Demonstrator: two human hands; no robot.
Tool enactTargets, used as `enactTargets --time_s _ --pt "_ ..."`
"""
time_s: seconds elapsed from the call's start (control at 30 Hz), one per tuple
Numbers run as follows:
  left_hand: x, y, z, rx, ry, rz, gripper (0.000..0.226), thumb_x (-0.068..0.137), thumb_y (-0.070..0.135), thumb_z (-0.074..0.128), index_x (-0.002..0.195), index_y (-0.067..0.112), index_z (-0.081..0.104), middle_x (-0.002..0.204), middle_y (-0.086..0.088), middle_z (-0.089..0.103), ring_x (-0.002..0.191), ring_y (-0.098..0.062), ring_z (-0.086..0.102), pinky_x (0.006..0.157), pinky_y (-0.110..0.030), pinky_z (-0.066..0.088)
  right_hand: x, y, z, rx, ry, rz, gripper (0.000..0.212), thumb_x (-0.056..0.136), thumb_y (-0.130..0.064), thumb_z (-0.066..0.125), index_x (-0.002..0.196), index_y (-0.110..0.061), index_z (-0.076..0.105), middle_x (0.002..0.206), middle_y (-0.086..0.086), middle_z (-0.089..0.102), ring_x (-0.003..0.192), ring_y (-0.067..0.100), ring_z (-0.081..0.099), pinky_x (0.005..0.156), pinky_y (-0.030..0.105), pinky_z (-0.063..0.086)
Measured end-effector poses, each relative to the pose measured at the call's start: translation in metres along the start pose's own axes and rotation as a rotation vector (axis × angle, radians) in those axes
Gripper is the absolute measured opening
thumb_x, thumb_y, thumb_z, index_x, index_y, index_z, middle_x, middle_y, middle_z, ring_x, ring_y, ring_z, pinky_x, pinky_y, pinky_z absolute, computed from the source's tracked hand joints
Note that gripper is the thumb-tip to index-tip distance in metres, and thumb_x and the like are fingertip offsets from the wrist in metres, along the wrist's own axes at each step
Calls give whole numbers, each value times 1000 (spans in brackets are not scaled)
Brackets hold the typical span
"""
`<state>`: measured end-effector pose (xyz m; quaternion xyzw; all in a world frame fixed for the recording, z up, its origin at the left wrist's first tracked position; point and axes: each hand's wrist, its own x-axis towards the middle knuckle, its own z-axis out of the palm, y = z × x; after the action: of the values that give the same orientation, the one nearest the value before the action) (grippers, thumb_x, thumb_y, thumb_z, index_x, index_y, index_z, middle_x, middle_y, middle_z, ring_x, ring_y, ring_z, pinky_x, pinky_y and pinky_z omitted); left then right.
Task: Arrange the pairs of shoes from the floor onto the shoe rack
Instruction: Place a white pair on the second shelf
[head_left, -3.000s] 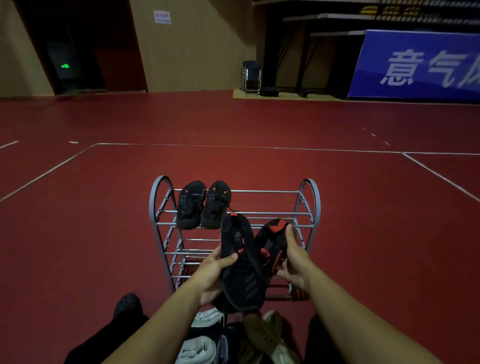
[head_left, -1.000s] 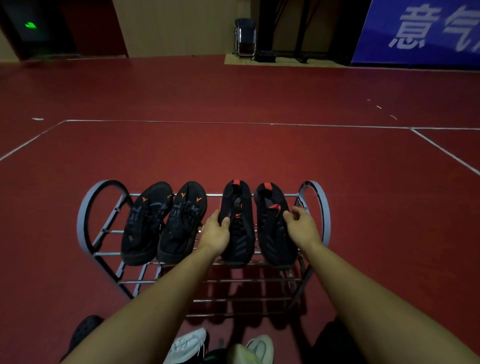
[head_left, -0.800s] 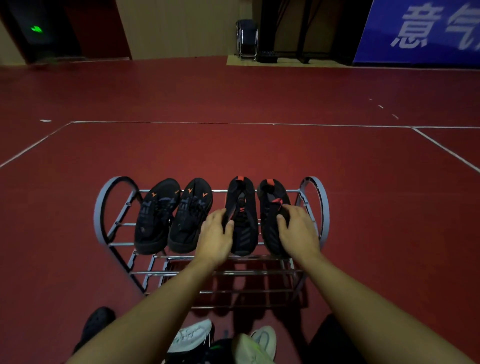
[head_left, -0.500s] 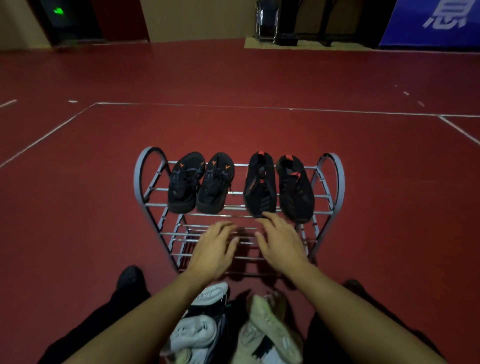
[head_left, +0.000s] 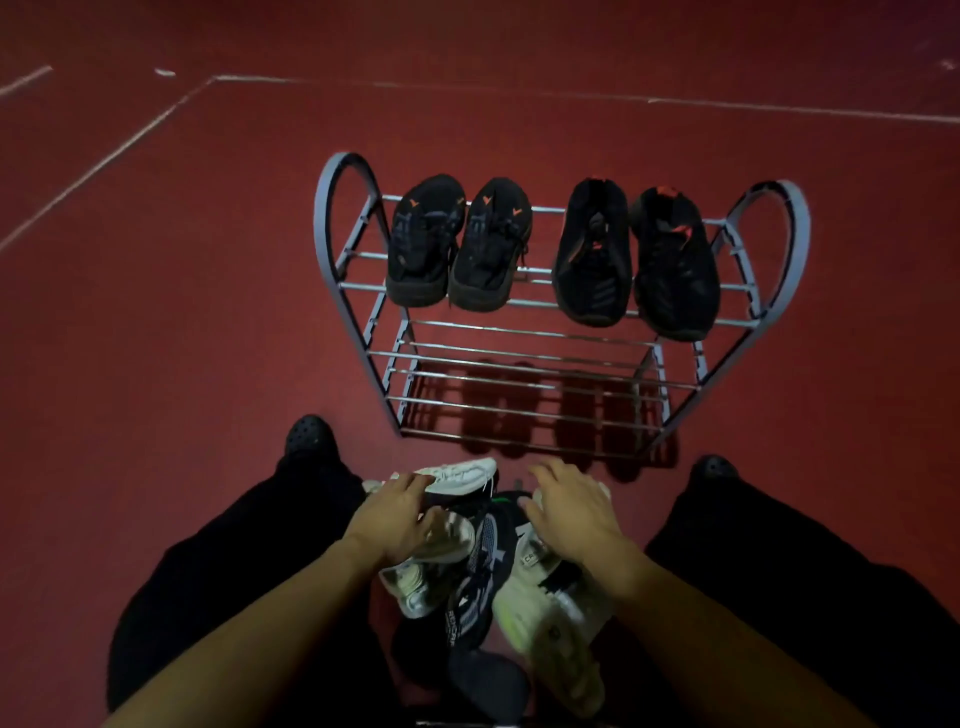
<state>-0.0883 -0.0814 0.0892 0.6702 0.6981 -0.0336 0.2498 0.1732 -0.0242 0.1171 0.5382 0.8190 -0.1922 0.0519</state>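
Down between my knees, the fingers of my left hand (head_left: 397, 519) curl around the side of a white sneaker (head_left: 457, 475), with the thumb pressed on a second pale shoe (head_left: 447, 543) just below it. My right hand (head_left: 571, 512) lies flat and spread, fingers straight, on top of the pile; it closes on nothing. I cannot tell which shoe its palm touches. Both forearms come in from the bottom corners, bare, and meet over the pile.

Under the hands I see a heap of shoes on the red floor (head_left: 156, 312): a black sneaker with white markings (head_left: 480, 577) in the middle, and a cream sneaker with a yellow-green sole (head_left: 550, 629) lying on its side to the right. They overlap, so I cannot tell how they pair up.

Farther out stands the metal shoe rack (head_left: 524, 358). On its top shelf, two pairs stand side by side, toes toward me: black shoes with small orange marks (head_left: 457, 244) on the left, black shoes with red accents (head_left: 636, 260) on the right. The lower shelves show only bars and shadows.

The light is dim, so the printed text on the black sneaker is hard to read. My dark trouser legs cover both sides, and the near end of the pile is cut off by the bottom edge.
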Motion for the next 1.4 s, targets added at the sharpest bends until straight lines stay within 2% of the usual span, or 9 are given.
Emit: enactTargets --time_s 0.3,0.5,0.63,0.77,0.9,1.03,1.2,1.33,1.4 --pt "48 -42 68 -111 -270 -130 63 92 57 55 141 19 47 136 -7 61 123 -28 59 101 -41 49 35 3 75 79 -149 40 48 91 -49 54 135 -31 50 131 -6 57 116 21 59 95 36 48" --pt "92 -72 124 -211 -321 -197 44 71 75 59 91 36 60 90 12 70 84 -12 69 77 -40 59 69 8 118 187 -313 58 62 100 -49 47 154 -21 31 156 3 37 138 26 43 110 42 39" --pt "107 -74 138 -171 -311 -147 55 73 70 55 117 39 63 105 10 65 100 -13 64 86 -36 56 83 13 140 177 -347 51 64 99 -52 46 154 -23 31 156 2 37 136 27 44 110 41 39" --pt "114 -70 142 -139 -283 -77 39 84 60 49 107 33 66 103 6 59 99 -17 62 79 -33 54 92 18 145 215 -318 49 62 99 -49 47 153 -23 32 155 2 37 137 26 44 111 41 38" --pt "116 -68 130 -410 -257 -112 25 84 54 47 84 30 55 99 5 53 105 -26 57 91 -43 51 94 15 139 314 -301 38 63 98 -47 52 153 -23 33 154 2 39 137 25 44 110 38 39" --pt "104 -66 91 -681 -302 -163 24 90 40 66 88 19 54 69 -1 64 63 -22 59 60 -35 48 92 1 130 617 -367 181 75 92 -51 63 154 -23 31 157 2 35 141 20 39 112 33 34" --pt "95 -43 38 -854 -231 -80 26 95 27 71 87 6 58 78 -16 69 70 -15 61 68 -30 51 91 -26 100 913 -286 17 41 87 -10 76 122 -9 54 116 0 59 97 -7 57 82 11 44" --pt "90 -25 3 -809 -209 0 26 97 40 66 86 18 58 79 -3 72 70 -9 62 69 -31 52 84 -27 78 1125 -160 222 59 80 -40 82 127 -27 49 115 -13 62 105 3 64 91 26 51" --pt "85 -13 -11 -878 -178 -8 26 99 37 64 89 14 58 86 -9 70 76 -16 65 69 -31 56 79 -25 60 1161 -102 200 42 86 -40 76 121 -28 58 114 -6 70 106 14 68 91 29 55"
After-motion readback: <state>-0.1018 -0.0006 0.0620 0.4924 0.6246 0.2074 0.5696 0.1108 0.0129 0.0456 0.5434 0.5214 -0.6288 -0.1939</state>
